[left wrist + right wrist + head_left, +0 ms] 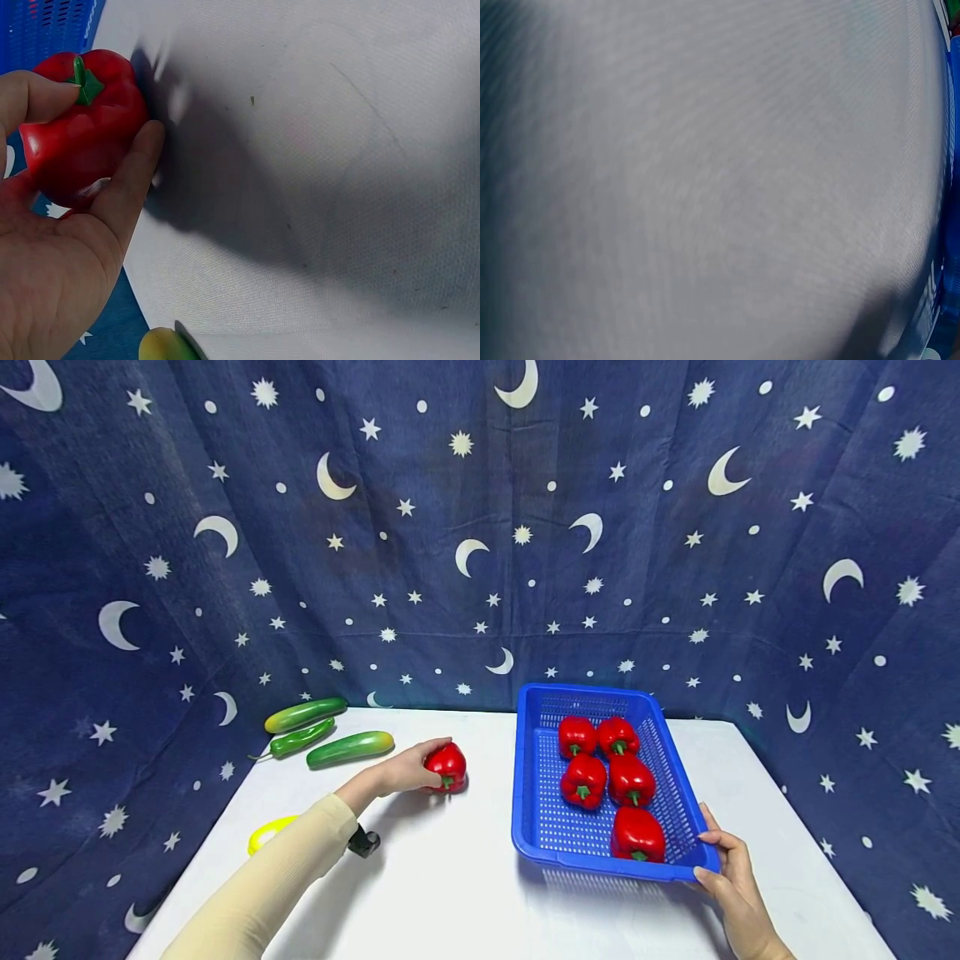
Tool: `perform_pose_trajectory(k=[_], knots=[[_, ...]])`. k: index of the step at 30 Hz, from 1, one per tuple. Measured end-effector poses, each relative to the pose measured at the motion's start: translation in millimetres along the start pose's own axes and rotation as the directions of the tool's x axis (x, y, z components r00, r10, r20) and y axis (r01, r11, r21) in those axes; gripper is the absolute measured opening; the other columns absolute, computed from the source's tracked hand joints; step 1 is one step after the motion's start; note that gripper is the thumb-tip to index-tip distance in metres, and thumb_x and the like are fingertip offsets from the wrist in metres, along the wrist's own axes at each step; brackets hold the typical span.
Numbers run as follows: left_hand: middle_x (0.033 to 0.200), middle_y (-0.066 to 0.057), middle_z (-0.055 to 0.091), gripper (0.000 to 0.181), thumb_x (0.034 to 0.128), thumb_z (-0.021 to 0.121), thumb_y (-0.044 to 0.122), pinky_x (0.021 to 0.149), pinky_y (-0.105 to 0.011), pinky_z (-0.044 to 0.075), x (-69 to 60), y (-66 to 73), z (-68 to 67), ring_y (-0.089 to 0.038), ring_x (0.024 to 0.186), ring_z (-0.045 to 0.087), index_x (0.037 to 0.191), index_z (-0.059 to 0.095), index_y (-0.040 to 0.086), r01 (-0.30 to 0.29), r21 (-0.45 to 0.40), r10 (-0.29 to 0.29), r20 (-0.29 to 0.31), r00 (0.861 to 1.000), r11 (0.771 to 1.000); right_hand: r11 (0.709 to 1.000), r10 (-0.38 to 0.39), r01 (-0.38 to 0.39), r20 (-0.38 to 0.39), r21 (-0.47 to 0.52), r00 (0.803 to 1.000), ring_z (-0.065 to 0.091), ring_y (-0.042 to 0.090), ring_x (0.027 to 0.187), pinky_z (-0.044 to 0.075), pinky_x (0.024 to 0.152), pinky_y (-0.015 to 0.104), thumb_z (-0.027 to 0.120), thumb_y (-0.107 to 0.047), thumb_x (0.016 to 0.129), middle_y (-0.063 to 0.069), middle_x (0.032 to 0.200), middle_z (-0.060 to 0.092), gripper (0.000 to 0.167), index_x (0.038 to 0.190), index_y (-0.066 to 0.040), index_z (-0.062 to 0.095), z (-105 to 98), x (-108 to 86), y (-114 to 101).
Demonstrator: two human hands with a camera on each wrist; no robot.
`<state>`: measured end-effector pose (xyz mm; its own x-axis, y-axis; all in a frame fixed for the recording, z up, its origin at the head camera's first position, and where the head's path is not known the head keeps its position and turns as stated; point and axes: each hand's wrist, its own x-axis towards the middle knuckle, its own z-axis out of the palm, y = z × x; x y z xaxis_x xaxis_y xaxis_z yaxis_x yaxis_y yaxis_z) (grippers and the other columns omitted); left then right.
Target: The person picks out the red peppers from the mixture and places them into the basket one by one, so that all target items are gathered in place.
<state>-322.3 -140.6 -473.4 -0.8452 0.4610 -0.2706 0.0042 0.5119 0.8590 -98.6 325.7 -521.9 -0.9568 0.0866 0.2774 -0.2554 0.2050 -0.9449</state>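
My left hand (405, 771) holds a red bell pepper (450, 766) over the white table, left of the basket. In the left wrist view, the thumb lies against the green stem (88, 87) and the fingers reach around the pepper's side. My right hand (738, 887) grips the near right corner of a blue plastic basket (600, 863), thumb on the rim. Several red bell peppers (583, 781) lie inside that basket. The right wrist view catches mostly tabletop, with a strip of the blue basket (954, 150) at its edge; the right hand is not discernible there.
Farther left on the white table (450, 893) lie two green cucumbers with yellowish ends (351, 749) and a long green chili pepper (302, 739) between them. Something yellow (270, 833) is partly hidden behind my left sleeve. A dark curtain with moons and stars (480, 527) hangs behind the table.
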Motion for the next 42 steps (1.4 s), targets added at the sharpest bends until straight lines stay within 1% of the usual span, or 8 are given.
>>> perform_pose_trajectory(k=[7,12,15,21,29,35,42], knots=[[0.148,-0.023,0.043,0.086,0.0814,0.069,-0.004,0.087,-0.038,0.057,-1.4,-1.2,0.2,-0.037,0.126,0.047,0.16,0.035,0.011,-0.023,0.004,0.023,-0.004,1.0,1.0,1.0,0.008,-0.008,-0.002,-0.023,1.0,0.025,-0.007,0.144,0.04,0.093,0.006,0.041,0.002,0.101,-0.003,0.172,0.008,0.036,0.132,-0.011,0.031,0.3,-0.1,-1.2],[0.148,-0.022,0.043,0.085,0.0831,0.069,-0.003,0.086,-0.036,0.056,-1.4,-1.9,0.6,-0.037,0.126,0.047,0.16,0.034,0.011,-0.035,0.014,0.035,-0.006,0.999,0.999,0.999,0.005,-0.005,0.002,-0.039,1.0,0.024,-0.008,0.143,0.04,0.094,0.006,0.041,0.002,0.101,-0.004,0.172,0.008,0.035,0.132,-0.01,0.03,0.4,0.1,-2.1],[0.148,-0.022,0.043,0.084,0.0841,0.069,-0.003,0.085,-0.034,0.056,-1.5,-2.4,1.0,-0.036,0.126,0.047,0.16,0.035,0.011,-0.039,0.02,0.039,-0.012,0.999,0.999,0.999,0.01,-0.01,0.002,-0.049,1.0,0.025,-0.008,0.143,0.039,0.093,0.006,0.042,-0.002,0.102,-0.005,0.171,0.008,0.034,0.132,-0.011,0.031,0.6,-0.1,-3.6],[0.147,-0.021,0.045,0.081,0.0847,0.07,-0.003,0.085,-0.034,0.055,-1.1,-5.0,2.0,-0.036,0.125,0.047,0.158,0.038,0.012,-0.056,0.043,0.058,-0.032,0.998,0.998,0.998,0.016,-0.015,0.004,-0.054,1.0,0.024,-0.007,0.144,0.039,0.093,0.006,0.041,-0.001,0.102,-0.005,0.171,0.008,0.033,0.132,-0.01,0.03,2.0,-1.1,-5.2],[0.145,-0.017,0.049,0.083,0.0833,0.073,-0.001,0.094,-0.042,0.053,0.3,-6.5,3.0,-0.035,0.124,0.048,0.158,0.04,0.014,-0.053,0.083,0.058,-0.053,0.997,0.995,1.0,-0.01,0.01,0.002,-0.009,1.0,0.028,-0.01,0.14,0.04,0.093,0.007,0.041,0.002,0.101,-0.002,0.172,0.008,0.035,0.132,-0.009,0.031,1.1,-1.1,-2.1],[0.146,-0.017,0.048,0.082,0.0839,0.072,0.0,0.094,-0.041,0.052,-0.9,-5.7,3.6,-0.035,0.124,0.048,0.158,0.04,0.015,-0.051,0.082,0.056,-0.058,0.997,0.995,1.0,-0.026,0.026,0.005,0.005,1.0,0.029,-0.011,0.139,0.041,0.093,0.007,0.04,0.003,0.101,-0.001,0.172,0.008,0.035,0.132,-0.009,0.031,1.2,-1.1,-2.0],[0.147,-0.017,0.048,0.082,0.0838,0.074,0.002,0.095,-0.041,0.051,-0.4,-6.7,3.5,-0.034,0.125,0.048,0.157,0.041,0.016,-0.041,0.076,0.046,-0.068,0.997,0.996,1.0,0.004,-0.004,0.006,-0.026,1.0,0.028,-0.012,0.139,0.041,0.094,0.007,0.039,0.001,0.102,-0.004,0.172,0.008,0.033,0.132,-0.01,0.03,1.3,-0.5,-5.4]])
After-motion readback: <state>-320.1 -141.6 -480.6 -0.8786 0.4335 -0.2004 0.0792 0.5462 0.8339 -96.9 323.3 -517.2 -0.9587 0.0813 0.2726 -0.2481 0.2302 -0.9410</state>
